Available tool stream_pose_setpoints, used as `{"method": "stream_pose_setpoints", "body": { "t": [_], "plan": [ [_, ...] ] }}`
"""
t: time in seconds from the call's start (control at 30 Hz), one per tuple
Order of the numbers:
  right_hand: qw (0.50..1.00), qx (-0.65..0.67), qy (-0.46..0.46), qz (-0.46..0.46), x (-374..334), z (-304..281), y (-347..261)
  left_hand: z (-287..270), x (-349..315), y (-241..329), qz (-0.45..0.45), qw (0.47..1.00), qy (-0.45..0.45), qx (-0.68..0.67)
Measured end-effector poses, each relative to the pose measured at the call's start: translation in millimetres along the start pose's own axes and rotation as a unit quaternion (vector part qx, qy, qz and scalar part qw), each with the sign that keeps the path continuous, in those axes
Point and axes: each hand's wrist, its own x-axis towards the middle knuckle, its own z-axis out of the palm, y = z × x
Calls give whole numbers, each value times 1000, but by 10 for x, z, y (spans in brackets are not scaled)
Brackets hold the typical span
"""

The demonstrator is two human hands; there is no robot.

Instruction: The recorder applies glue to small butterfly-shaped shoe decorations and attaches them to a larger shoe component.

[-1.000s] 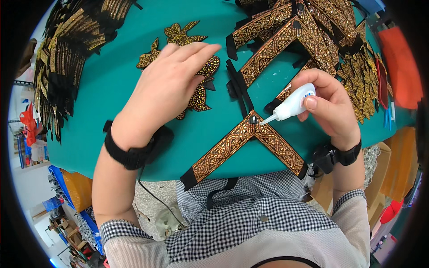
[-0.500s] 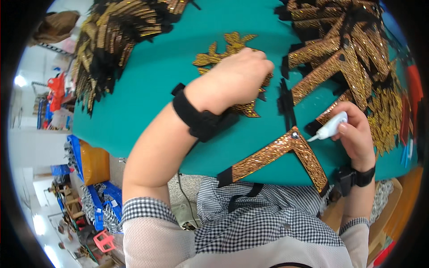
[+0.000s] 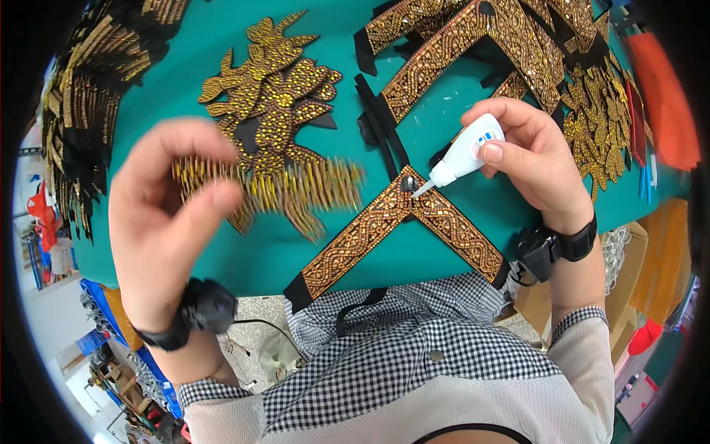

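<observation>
My left hand (image 3: 164,211) pinches a gold sequined appliqué (image 3: 296,189), smeared by motion, its lower points hanging down. Behind it lies a loose heap of similar gold leaf-shaped appliqués (image 3: 274,96). In my right hand (image 3: 534,152) is a small white squeeze bottle (image 3: 473,152), tilted with its thin nozzle down and left. The nozzle tip is at the peak of a V-shaped copper-gold patterned strap piece (image 3: 355,235), close to a small dark shiny spot. This piece lies at the table's near edge, black ends toward me; black straps run up from its peak.
The green table (image 3: 251,263) carries a pile of more V-shaped strap pieces (image 3: 436,63) at the far right and small gold appliqués (image 3: 595,122) beside it. Black-and-gold pieces (image 3: 103,66) are heaped at far left. Blue pens (image 3: 648,177) lie at the right edge.
My left hand has come back from the appliqué heap to the left with one piece in its fingers. The bottle's nozzle has moved onto the peak of the V-shaped piece.
</observation>
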Motion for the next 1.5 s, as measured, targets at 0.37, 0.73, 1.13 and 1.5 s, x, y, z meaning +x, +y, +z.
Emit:
{"method": "stream_pose_setpoints", "body": {
  "t": [0.37, 0.73, 1.13, 1.5],
  "plan": [
    [998, -49, 29, 1, -24, 69, -4, 575, -146, -170, -250, 919, -208, -221],
    [996, -82, 27, 3, -18, 94, -6, 703, -122, -67, -64, 965, -254, 8],
    [996, -81, 32, 1, -7, 121, -2, 660, -26, -170, -68, 965, -254, -1],
    [996, -68, 52, -8, 28, 113, 38, 683, 87, -167, -145, 959, -244, -8]
  ]
}}
